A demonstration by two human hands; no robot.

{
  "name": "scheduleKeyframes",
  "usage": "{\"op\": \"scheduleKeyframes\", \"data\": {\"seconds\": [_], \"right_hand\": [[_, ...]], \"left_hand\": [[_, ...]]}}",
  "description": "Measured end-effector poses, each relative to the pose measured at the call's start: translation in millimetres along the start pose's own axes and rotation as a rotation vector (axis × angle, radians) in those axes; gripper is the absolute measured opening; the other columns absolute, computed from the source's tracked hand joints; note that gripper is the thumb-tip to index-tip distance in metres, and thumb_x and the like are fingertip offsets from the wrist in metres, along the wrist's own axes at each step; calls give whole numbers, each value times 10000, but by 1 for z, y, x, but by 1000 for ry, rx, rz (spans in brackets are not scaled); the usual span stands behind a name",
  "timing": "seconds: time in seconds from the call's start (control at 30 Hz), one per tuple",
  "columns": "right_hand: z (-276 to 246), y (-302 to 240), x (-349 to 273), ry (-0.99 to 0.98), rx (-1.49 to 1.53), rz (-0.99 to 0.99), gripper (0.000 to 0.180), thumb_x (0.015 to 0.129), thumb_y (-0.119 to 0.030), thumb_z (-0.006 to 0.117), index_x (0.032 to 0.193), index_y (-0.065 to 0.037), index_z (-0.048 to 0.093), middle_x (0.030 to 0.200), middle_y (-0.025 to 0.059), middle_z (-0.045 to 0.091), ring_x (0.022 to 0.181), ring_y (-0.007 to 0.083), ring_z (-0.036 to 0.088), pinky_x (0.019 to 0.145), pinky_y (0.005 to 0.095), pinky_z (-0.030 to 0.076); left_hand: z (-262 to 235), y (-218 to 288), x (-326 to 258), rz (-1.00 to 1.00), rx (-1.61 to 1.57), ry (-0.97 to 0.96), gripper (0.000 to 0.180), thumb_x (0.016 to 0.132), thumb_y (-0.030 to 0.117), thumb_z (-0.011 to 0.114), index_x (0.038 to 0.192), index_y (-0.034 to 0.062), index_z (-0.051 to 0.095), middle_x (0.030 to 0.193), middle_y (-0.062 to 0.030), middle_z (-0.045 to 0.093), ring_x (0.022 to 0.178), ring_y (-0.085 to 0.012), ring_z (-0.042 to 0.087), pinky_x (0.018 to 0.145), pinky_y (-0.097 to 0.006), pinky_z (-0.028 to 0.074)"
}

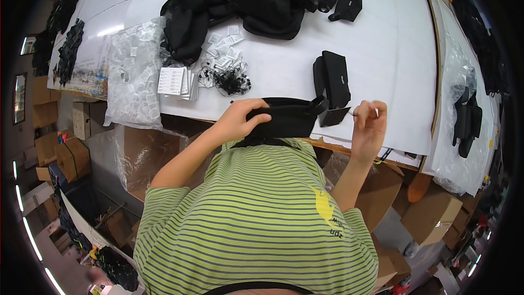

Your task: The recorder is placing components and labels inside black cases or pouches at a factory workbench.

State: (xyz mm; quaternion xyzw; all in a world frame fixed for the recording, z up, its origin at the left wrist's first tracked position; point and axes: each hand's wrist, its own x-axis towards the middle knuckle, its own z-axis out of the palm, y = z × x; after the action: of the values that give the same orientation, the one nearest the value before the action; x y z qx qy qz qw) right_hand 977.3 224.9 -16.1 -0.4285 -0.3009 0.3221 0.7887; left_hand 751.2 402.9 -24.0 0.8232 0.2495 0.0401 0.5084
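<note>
My left hand (243, 120) grips a flat black pouch (286, 120) at its left end, thumb on the near face and fingers at the top edge. The pouch is held in front of my body at the table's near edge, with a small loop at its right end. Beside that loop hangs a black card tag (334, 117). My right hand (370, 123) is raised to the right of the tag, its fingertips pinched on what looks like a thin black string. Just beyond the tag, a second black pouch (333, 79) lies on the table.
Black pouches and bags (245, 5) are heaped at the far side of the white table (382, 49). Left of centre lie a tangle of black strings (232, 80), small white packets (226, 46), stacked white cards (176, 82) and a clear plastic bag (134, 71). Cardboard boxes (431, 216) stand below.
</note>
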Motion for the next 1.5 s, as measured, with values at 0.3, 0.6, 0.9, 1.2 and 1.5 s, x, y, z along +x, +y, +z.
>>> {"op": "scheduleKeyframes", "data": {"seconds": [0.3, 0.6, 0.9, 1.2, 1.5], "right_hand": [[48, 74, -29, -623, -58, 610, 644, 747, -103, 656, 1327, -46, 381, 1290, 94, 445, 1198, 196, 432, 1024, 347, 318], [45, 97, 0, -671, -182, 312, 532, 697, -65, 705, 1187, -64, 501, 1107, 4, 522, 784, 106, 438, 736, 220, 387], [-36, 51, 5, 67, -292, 591, 223, 835, -138, 651, 1004, -7, 588, 889, 74, 655, 761, 135, 618, 713, 245, 491], [-13, 58, 30, 626, 926, 523, 301, 874, -356, 591, 768, -76, 618, 587, -10, 454, 559, 110, 397, 520, 233, 331], [10, 71, 32, 641, 713, 579, 342, 886, -368, 574, 725, -68, 605, 471, -30, 226, 412, 78, 207, 409, 226, 204]], "left_hand": [[-41, 10, -11, -129, -647, -733, 193, 868, 171, 613, 961, 6, 579, 832, 0, 574, 783, -66, 495, 713, -231, 412], [-39, 6, -1, -77, -657, -866, 182, 854, 149, 625, 955, 3, 585, 839, 1, 570, 792, -69, 498, 720, -223, 405], [-66, -1, -11, -268, -82, -167, 280, 841, 242, 634, 978, 4, 583, 849, -41, 593, 808, -96, 524, 726, -235, 413], [-39, 36, -6, -110, 18, -325, 264, 838, 278, 612, 924, 29, 602, 716, -118, 605, 620, -241, 556, 581, -314, 423], [-29, 39, -6, -96, 30, -351, 264, 837, 294, 609, 930, 47, 605, 709, -112, 601, 622, -256, 553, 586, -329, 425]]}}
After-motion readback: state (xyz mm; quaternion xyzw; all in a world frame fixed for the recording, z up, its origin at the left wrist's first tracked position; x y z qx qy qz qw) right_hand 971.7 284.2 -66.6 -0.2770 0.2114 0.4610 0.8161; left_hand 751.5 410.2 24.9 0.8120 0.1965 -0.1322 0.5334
